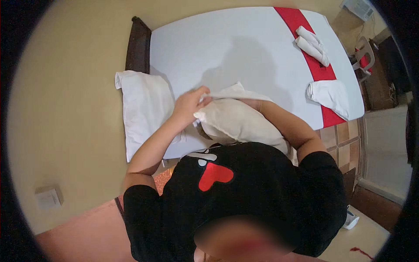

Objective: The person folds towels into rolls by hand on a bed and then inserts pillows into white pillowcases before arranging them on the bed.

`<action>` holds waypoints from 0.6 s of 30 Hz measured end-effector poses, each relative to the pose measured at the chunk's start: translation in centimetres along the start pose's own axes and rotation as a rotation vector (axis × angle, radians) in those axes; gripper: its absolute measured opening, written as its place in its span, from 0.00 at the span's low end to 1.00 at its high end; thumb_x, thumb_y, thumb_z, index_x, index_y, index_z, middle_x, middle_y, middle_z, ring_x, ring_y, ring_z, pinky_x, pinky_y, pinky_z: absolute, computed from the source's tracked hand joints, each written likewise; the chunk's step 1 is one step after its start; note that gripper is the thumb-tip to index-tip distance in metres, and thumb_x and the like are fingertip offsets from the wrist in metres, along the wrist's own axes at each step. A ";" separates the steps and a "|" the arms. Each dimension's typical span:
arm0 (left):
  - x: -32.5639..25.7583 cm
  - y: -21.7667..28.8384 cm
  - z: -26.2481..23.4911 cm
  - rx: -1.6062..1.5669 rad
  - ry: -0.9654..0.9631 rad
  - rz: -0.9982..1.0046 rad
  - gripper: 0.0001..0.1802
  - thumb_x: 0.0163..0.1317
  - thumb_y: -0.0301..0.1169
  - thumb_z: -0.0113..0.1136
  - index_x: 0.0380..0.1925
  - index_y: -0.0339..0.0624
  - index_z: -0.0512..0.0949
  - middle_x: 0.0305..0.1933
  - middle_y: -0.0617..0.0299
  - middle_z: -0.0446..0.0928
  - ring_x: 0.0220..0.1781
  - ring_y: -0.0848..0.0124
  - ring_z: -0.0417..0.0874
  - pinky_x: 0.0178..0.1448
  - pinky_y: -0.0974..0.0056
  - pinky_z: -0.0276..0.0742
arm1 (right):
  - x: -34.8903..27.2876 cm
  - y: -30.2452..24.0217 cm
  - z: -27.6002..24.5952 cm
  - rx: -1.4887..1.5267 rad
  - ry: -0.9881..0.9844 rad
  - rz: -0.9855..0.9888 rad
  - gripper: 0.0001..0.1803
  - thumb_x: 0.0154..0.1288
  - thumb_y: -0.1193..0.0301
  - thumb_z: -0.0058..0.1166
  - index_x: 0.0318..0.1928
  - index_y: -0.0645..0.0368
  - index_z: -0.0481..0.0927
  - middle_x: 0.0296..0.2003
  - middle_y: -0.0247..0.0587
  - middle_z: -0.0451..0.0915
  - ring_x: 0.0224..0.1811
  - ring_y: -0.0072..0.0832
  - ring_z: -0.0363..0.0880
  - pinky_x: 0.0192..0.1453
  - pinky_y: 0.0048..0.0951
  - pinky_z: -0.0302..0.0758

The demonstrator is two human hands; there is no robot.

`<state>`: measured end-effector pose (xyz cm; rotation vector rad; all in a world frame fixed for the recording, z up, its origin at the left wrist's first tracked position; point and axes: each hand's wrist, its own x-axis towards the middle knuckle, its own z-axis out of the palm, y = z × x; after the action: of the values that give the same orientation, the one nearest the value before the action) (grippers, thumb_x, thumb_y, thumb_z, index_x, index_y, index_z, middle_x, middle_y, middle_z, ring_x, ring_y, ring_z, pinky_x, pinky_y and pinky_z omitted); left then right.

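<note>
A cream-white pillow is held against the front of my body at the near edge of the bed. Along its far side runs a loose white pillowcase edge. My left hand is at the pillow's left end, its fingers curled on the pillowcase edge. From the right, my right forearm reaches across the pillow, and my right hand goes behind the cloth. Its fingers are hidden there.
The bed has a white sheet, a red runner and a dark headboard. Another white pillow lies by the headboard. A rolled towel and a folded towel rest near the foot. A chair stands beyond.
</note>
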<state>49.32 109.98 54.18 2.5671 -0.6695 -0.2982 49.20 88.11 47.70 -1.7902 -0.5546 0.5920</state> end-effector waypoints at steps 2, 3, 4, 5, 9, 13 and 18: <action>3.6 -0.5 1.3 0.045 0.212 0.145 0.14 0.56 0.40 0.53 0.31 0.39 0.73 0.24 0.48 0.74 0.30 0.56 0.77 0.34 0.56 0.69 | 1.1 1.0 0.6 0.000 0.038 -0.045 0.15 0.49 0.62 0.57 0.32 0.60 0.77 0.33 0.56 0.79 0.36 0.46 0.78 0.42 0.42 0.72; 5.5 -0.8 2.2 0.065 0.320 0.218 0.14 0.56 0.40 0.53 0.29 0.39 0.73 0.22 0.48 0.73 0.27 0.58 0.76 0.32 0.58 0.68 | 1.9 1.5 1.4 -0.041 0.068 -0.077 0.15 0.49 0.62 0.57 0.31 0.60 0.77 0.33 0.56 0.79 0.36 0.46 0.78 0.42 0.42 0.73; 7.4 -1.4 3.3 -0.072 0.182 0.144 0.14 0.56 0.39 0.52 0.27 0.37 0.74 0.21 0.49 0.73 0.27 0.60 0.76 0.33 0.59 0.69 | 2.6 2.2 2.3 -0.104 0.112 -0.098 0.14 0.49 0.62 0.57 0.31 0.60 0.78 0.33 0.56 0.79 0.36 0.46 0.78 0.42 0.42 0.73; 9.2 -2.1 3.8 -0.199 0.057 0.063 0.14 0.55 0.38 0.52 0.26 0.36 0.74 0.21 0.51 0.73 0.26 0.62 0.76 0.33 0.59 0.69 | 3.3 1.0 2.6 -0.242 0.135 -0.087 0.14 0.49 0.62 0.57 0.30 0.60 0.78 0.33 0.56 0.79 0.36 0.46 0.78 0.42 0.43 0.73; 9.5 -1.7 4.1 -0.350 -0.058 -0.003 0.14 0.48 0.36 0.57 0.22 0.33 0.75 0.25 0.48 0.75 0.29 0.60 0.77 0.36 0.58 0.70 | -0.1 -5.4 -0.2 -0.676 0.401 0.016 0.11 0.51 0.65 0.56 0.34 0.56 0.76 0.35 0.46 0.77 0.43 0.41 0.76 0.45 0.41 0.73; 6.3 -0.2 3.6 -0.182 -0.157 0.232 0.16 0.42 0.39 0.63 0.28 0.39 0.75 0.26 0.45 0.76 0.33 0.52 0.78 0.36 0.53 0.71 | -3.0 2.0 -3.5 -0.813 0.585 0.222 0.17 0.49 0.61 0.59 0.37 0.54 0.73 0.36 0.42 0.75 0.44 0.41 0.75 0.42 0.42 0.74; 3.5 2.8 0.9 0.109 -0.208 0.141 0.17 0.45 0.37 0.61 0.32 0.40 0.69 0.26 0.46 0.76 0.34 0.50 0.79 0.36 0.50 0.72 | -6.1 10.2 -4.5 -0.548 0.413 0.730 0.22 0.49 0.55 0.59 0.39 0.58 0.76 0.38 0.49 0.79 0.41 0.43 0.78 0.44 0.38 0.73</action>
<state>50.91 105.67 54.44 2.5967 -0.9622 -0.4990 48.24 78.22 39.84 -2.5703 0.2820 0.5520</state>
